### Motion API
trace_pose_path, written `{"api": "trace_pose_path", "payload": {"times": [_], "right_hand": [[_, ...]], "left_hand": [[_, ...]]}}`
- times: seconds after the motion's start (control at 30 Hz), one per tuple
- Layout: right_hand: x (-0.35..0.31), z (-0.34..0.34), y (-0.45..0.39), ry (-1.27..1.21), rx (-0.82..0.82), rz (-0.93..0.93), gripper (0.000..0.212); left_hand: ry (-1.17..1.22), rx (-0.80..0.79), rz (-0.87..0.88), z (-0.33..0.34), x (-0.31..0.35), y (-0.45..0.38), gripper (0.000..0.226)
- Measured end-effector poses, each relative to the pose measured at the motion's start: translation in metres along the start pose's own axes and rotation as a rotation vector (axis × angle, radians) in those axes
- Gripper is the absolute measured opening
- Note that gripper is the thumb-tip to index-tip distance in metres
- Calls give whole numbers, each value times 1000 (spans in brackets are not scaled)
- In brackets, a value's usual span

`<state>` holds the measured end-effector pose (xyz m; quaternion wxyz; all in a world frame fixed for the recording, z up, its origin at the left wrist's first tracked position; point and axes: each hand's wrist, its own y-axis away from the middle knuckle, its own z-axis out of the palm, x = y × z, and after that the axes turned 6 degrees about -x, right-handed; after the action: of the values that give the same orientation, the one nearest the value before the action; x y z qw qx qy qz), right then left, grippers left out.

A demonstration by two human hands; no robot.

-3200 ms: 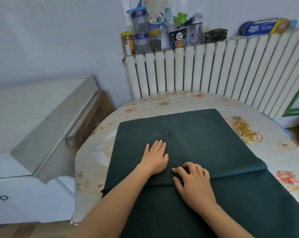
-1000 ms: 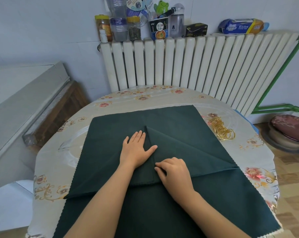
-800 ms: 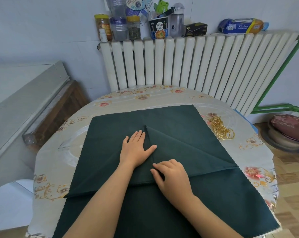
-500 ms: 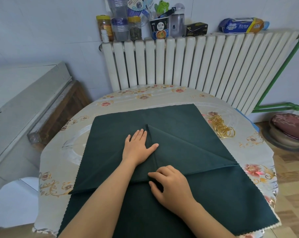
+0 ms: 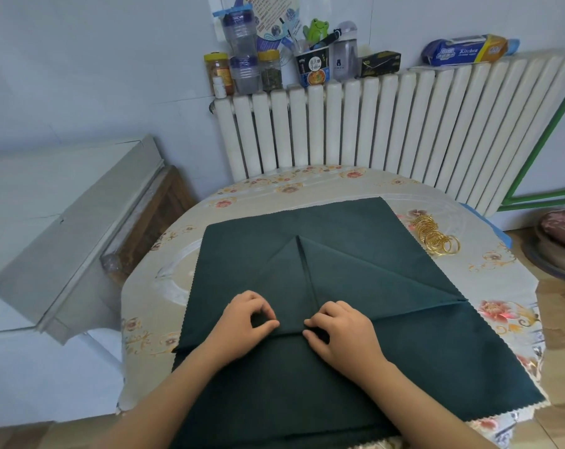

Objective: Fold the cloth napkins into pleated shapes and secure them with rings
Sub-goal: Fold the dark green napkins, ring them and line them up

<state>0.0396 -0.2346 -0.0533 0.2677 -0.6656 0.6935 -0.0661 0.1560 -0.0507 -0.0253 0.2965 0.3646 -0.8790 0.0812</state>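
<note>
A dark green cloth napkin (image 5: 346, 254) lies on the round table on top of other green cloth. Its two flaps are folded in and meet along a centre seam, which makes a triangle pointing away from me. My left hand (image 5: 245, 315) and my right hand (image 5: 339, 325) sit side by side at the near edge of that triangle. Each pinches the folded edge between thumb and curled fingers. A pile of gold rings (image 5: 435, 236) lies on the tablecloth to the right of the napkin.
The table has a floral tablecloth (image 5: 151, 306). Behind it stands a white radiator (image 5: 388, 131) with jars, bottles and boxes on top. A grey cabinet (image 5: 64, 222) is at the left and a cushioned stool (image 5: 563, 241) at the right.
The left flap has been folded in to meet the right one. My left hand came back from lying flat on the cloth to the near edge, and both hands now pinch it.
</note>
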Motion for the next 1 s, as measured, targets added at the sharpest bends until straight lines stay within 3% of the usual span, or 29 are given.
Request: {"api": "trace_pose_path", "payload": {"times": [0.17, 0.27, 0.73, 1.0], "right_hand": [[-2, -2, 0, 17, -12, -28, 12], [-5, -2, 2, 32, -21, -43, 19], [-15, -1, 3, -41, -85, 37, 21], [-11, 1, 0, -190, -119, 156, 18]], "left_hand": [[64, 34, 6, -8, -11, 33, 12], [26, 107, 15, -3, -14, 38, 8], [-876, 48, 199, -37, 42, -33, 17], [-680, -31, 194, -13, 40, -84, 15]]}}
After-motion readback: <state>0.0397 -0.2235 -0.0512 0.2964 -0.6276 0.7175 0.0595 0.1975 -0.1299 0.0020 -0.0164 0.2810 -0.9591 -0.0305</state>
